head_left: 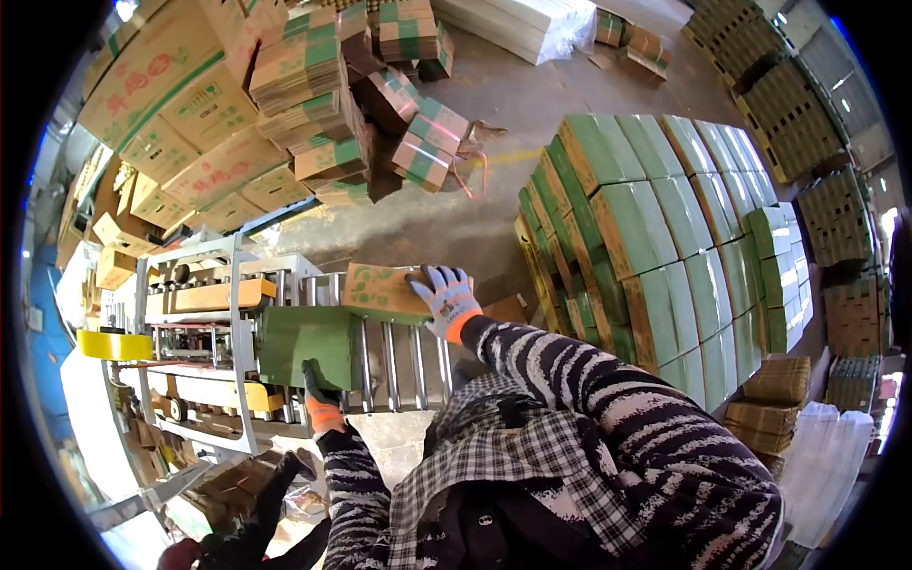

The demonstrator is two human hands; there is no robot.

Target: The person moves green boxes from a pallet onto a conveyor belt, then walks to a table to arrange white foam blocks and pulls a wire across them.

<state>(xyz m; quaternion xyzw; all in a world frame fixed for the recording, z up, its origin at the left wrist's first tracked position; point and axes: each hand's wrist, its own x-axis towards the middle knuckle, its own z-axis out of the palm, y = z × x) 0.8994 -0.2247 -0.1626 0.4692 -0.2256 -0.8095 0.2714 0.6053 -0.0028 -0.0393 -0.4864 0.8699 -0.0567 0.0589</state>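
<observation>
A green-topped carton (pixel 306 344) lies on the roller conveyor (pixel 418 366), at the outlet of the taping machine. My left hand (pixel 318 394), in a dark and orange glove, touches its near edge; its fingers look stretched out, with the fingertips against the green side. Just beyond and to the right, a brown carton with green print (pixel 382 291) sits across the rollers. My right hand (pixel 446 297), in a grey and orange glove, rests on that carton's right end with its fingers spread.
The taping machine (pixel 242 342) with yellow tape (pixel 114 345) stands left. Green cartons (pixel 655 228) are stacked on a pallet at right. Flattened cartons (pixel 299 76) and large printed boxes (pixel 180 104) fill the upper left. Another person's dark-clothed arm (pixel 261 503) shows at lower left.
</observation>
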